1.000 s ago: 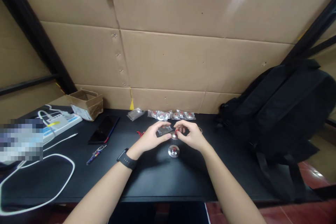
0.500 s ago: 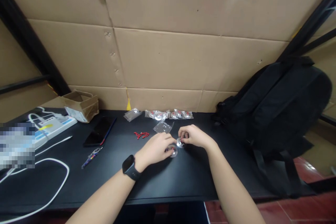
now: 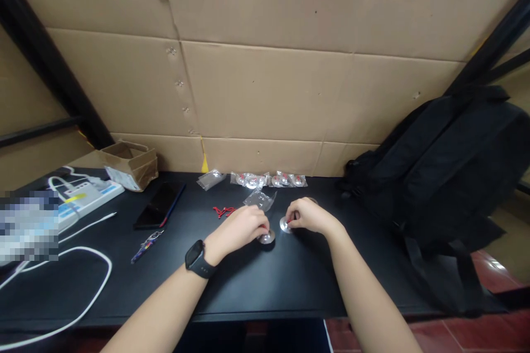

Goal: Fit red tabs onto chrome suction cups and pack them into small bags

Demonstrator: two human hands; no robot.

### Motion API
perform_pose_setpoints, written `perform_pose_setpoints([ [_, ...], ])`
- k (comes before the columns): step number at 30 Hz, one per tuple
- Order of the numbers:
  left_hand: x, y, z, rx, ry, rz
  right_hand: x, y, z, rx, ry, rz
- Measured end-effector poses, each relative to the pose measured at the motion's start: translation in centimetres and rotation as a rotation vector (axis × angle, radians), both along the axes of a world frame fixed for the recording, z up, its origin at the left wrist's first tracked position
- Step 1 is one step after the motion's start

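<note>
Two shiny round discs are at the middle of the black table. My left hand (image 3: 244, 227), with a dark watch on its wrist, pinches the left disc (image 3: 268, 237) at its red centre. The right disc (image 3: 285, 224) is gripped at its middle by the closed fingers of my right hand (image 3: 305, 216). A small gap separates the discs. Just beyond my hands lies a clear plastic bag (image 3: 261, 197). Red cords (image 3: 223, 212) rest beside my left hand. Farther back, several discs in clear wrapping (image 3: 252, 180) form a row.
At the left are a phone (image 3: 159, 207), a keychain (image 3: 148, 245), an open cardboard box (image 3: 131, 165), a white power strip (image 3: 91, 201) and a white cable (image 3: 108, 281). A black backpack (image 3: 439, 187) stands at the right. A cardboard wall (image 3: 265, 94) rises behind.
The fingers of my left hand have drawn together on the left disc, which has moved slightly left. The two discs are farther apart. My right hand has barely moved.
</note>
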State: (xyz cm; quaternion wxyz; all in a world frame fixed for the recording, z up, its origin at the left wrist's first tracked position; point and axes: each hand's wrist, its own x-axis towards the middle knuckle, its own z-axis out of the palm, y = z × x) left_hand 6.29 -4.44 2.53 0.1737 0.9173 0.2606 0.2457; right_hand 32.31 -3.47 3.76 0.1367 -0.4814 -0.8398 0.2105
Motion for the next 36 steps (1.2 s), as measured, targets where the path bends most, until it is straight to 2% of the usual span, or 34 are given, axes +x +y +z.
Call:
perform_pose_setpoints([
  [4,-0.8,0.1,1.4,0.123,-0.052,0.143,-0.1,0.1,-0.3,0.007,-0.033,0.020],
  [7,-1.2,0.2,1.9,0.186,-0.048,0.232,-0.2,-0.3,0.1,0.036,-0.015,0.068],
  [13,-1.2,0.4,1.5,0.242,-0.037,0.288,-0.9,-1.4,2.6,0.235,0.278,0.035],
  [16,-1.1,0.4,1.6,0.223,-0.090,0.304,-1.5,-1.8,3.2,0.305,0.386,-0.004],
  [22,-1.5,0.5,2.4,0.081,-0.434,0.362,-0.9,-1.7,3.0,0.249,0.343,0.043],
  [26,-1.6,0.7,2.2,0.182,-0.362,0.411,-1.1,-1.8,3.2,0.295,0.518,-0.084],
  [29,-1.2,0.5,2.0,0.218,-0.304,0.404,-2.3,-2.1,3.1,0.274,0.561,-0.058],
  [32,-0.9,0.4,1.9,0.141,-0.377,0.427,-3.0,-2.1,2.7,0.262,0.460,0.000],
  [36,-0.9,0.9,1.7,-0.041,-0.545,0.435,-2.6,-1.9,2.6,0.282,0.415,-0.003],
])
